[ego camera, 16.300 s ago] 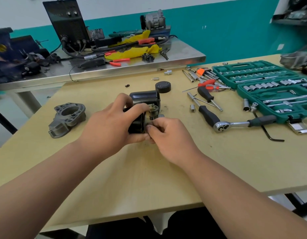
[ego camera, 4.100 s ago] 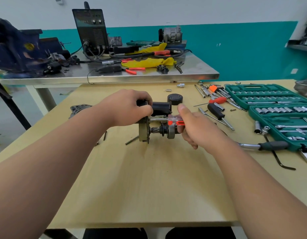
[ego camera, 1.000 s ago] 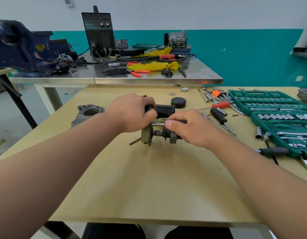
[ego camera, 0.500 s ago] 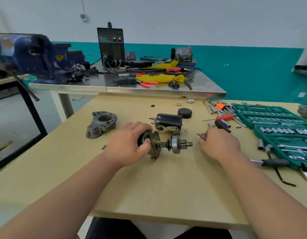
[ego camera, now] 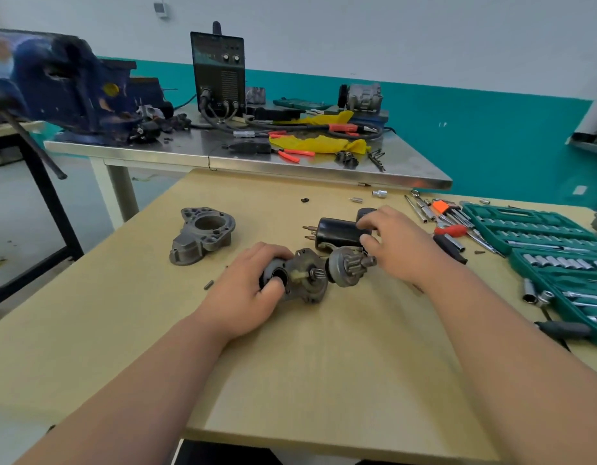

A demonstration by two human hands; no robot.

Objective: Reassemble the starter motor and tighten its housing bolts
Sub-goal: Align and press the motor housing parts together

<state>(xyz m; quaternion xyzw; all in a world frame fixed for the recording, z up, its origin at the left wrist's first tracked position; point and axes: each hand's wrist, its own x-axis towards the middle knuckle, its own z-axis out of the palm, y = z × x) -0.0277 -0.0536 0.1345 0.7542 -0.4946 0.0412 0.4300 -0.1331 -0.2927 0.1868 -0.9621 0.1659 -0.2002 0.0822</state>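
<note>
Done with the red-handled screwdriver (ego camera: 451, 230) — laid down among the loose tools at centre right half a second back. Right hand (ego camera: 401, 253) since moved to the black cylindrical solenoid (ego camera: 339, 233) just above frame centre, curled over its right end, fingers on top and thumb beneath, seemingly taking hold. Left hand (ego camera: 247, 290) wrapped as before round the black end of the grey geared shaft assembly (ego camera: 307, 276), lying at frame centre on the pale wooden table (ego camera: 324, 380), toothed pinion (ego camera: 349, 268) pointing right. Grey cast-metal nose housing (ego camera: 203, 234) untouched at left of centre. Probably screwdriver work finished for now — next, mating solenoid to assembly; housing bolts not yet reached.
</note>
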